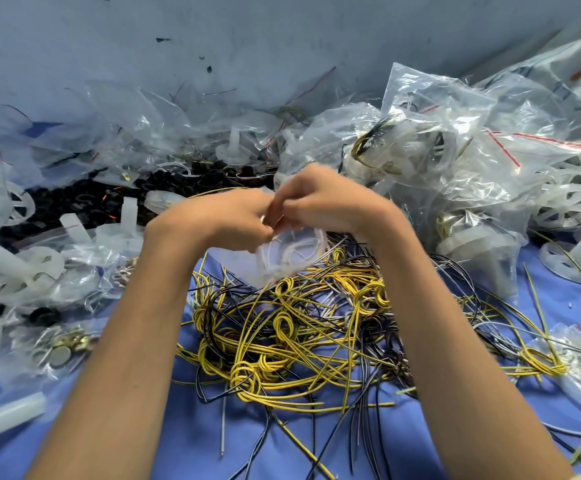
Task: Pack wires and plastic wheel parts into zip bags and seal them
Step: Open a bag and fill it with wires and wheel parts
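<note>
Pinching the top of a zip bag [282, 261], left hand [233, 216] and right hand [320, 199] seem mid-seal; filled bags [455, 140] lie upper right, loose wires [299, 341] unpacked below.

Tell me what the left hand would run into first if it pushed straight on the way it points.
Most likely the right hand, close against the left hand on the same zip bag; past it lies the heap of filled bags. Depth is unclear.

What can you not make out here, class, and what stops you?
1. Head view: seal of the zip bag, hidden by the left hand and right hand pinching it.
2. Head view: its contents, motion-blurred.
3. Head view: the pile of filled bags, cut off by the right edge.
</note>
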